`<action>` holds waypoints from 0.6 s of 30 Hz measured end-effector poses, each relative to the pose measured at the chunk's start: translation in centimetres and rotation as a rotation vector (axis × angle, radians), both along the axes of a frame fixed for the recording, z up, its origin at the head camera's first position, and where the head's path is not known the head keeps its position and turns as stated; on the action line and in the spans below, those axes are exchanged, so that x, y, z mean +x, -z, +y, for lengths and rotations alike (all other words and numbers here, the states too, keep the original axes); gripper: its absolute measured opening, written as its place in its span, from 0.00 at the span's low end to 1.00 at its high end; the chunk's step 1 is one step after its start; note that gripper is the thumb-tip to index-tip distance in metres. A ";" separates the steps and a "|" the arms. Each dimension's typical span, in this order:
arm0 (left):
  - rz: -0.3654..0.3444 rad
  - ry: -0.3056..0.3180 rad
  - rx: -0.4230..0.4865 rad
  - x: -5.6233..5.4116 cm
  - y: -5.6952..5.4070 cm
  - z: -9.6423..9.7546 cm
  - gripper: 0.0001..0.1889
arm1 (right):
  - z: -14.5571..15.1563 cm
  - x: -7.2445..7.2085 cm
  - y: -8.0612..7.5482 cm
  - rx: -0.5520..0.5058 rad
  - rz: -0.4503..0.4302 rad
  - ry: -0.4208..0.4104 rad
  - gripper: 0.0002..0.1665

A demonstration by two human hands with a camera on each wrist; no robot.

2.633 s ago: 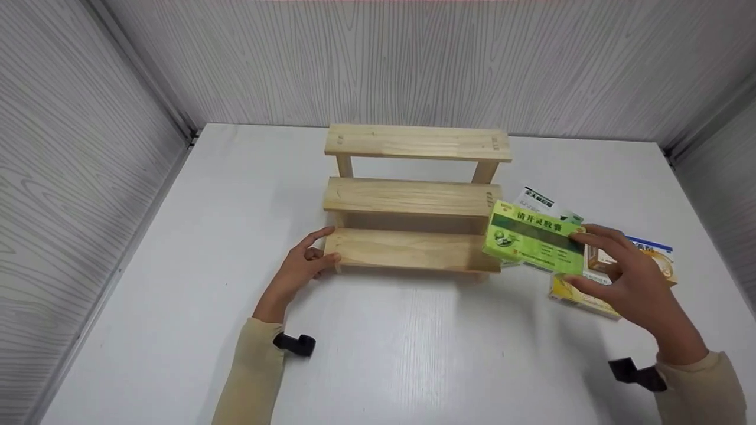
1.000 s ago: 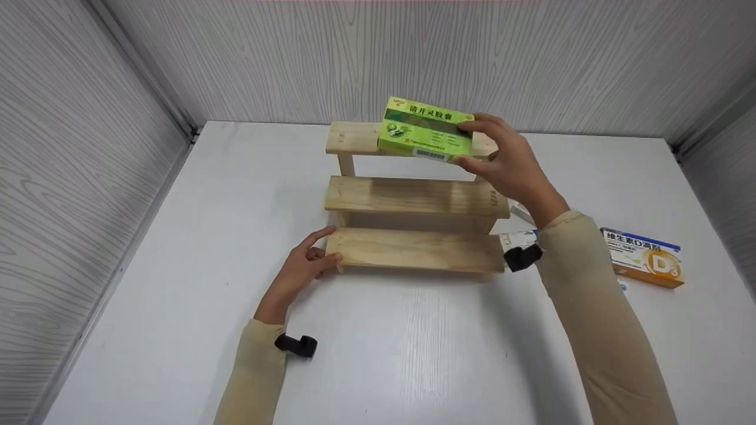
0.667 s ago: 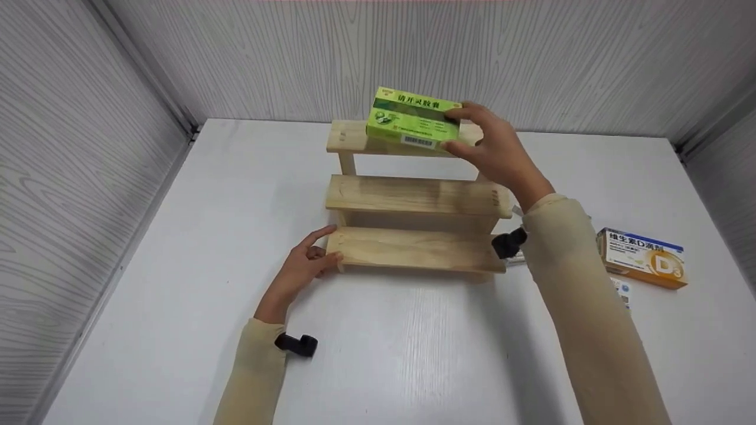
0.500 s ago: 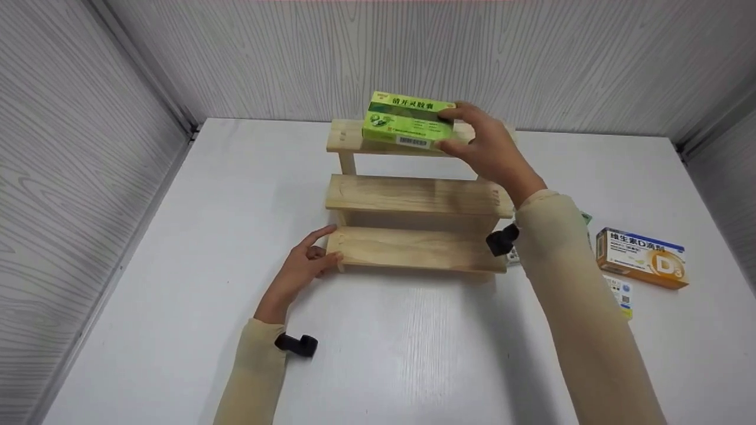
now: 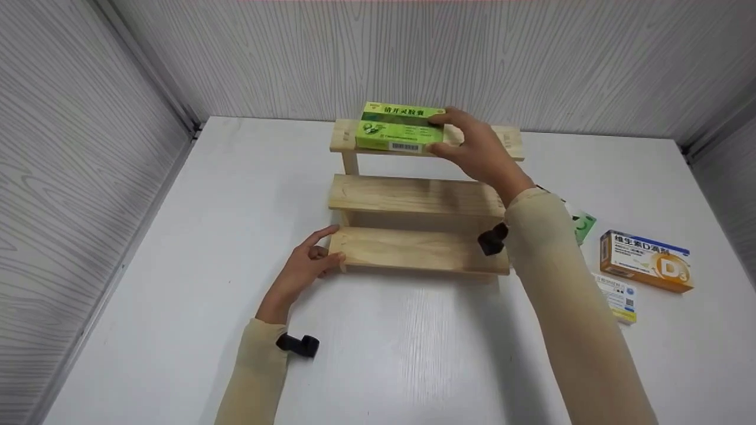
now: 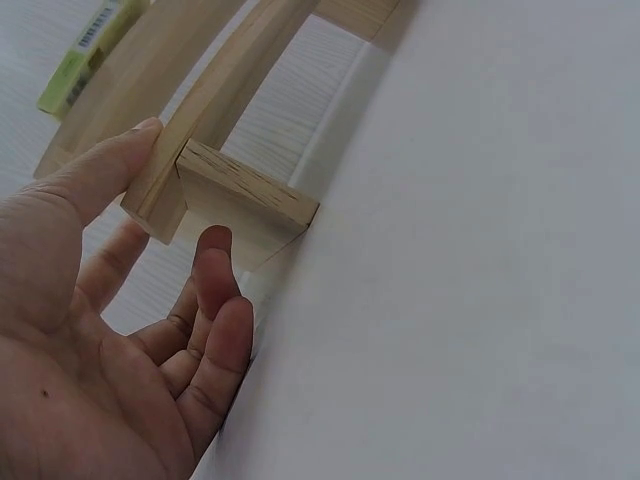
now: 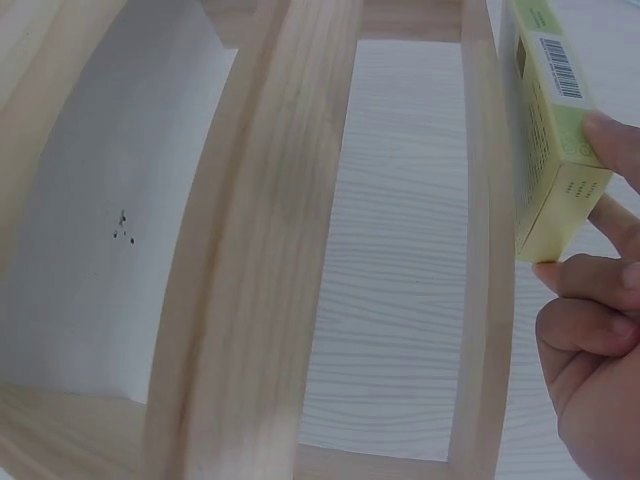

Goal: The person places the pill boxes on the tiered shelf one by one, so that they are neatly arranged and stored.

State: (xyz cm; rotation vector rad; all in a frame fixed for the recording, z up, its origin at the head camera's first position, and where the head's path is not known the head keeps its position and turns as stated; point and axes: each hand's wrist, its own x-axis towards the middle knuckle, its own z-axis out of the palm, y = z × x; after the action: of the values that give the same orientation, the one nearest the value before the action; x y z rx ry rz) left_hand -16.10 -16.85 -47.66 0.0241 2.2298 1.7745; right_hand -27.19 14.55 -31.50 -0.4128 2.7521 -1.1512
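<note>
My right fingers (image 5: 437, 120) pinch the green box's right end; the green box (image 5: 398, 128) is at the top board (image 5: 507, 141), upper centre, contact unclear. My left hand (image 5: 300, 268) grips the bottom board (image 5: 419, 248). I judge this placement nearly done; the orange box (image 5: 647, 261), yellow box (image 5: 617, 298) and green-white box (image 5: 583, 225) remain, right of frame. The held box sits close above the front edge; bare wood extends rightward.

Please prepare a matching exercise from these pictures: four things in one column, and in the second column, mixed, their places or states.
1. Bright green rectangular cardboard box
2. White and orange rectangular cardboard box
3. Left hand
4. Right hand

A. Holding the lowest pale wooden shelf by its left end
B. Resting on the white table
C. Pinching a box's right end
D. Held at the top shelf

Pairs: 1-D; 2-B; 3-A; 4-C
</note>
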 end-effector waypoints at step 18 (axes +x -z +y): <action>-0.004 -0.015 -0.010 -0.2 -0.1 0.3 0.32 | 0.5 0.5 0.5 0.024 0.029 0.030 0.37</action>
State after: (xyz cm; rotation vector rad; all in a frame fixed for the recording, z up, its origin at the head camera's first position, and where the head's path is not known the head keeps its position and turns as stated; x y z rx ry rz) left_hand -16.27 -16.57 -47.59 0.0016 2.2415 1.7697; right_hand -26.72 15.06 -31.97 -0.3903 2.8029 -1.1268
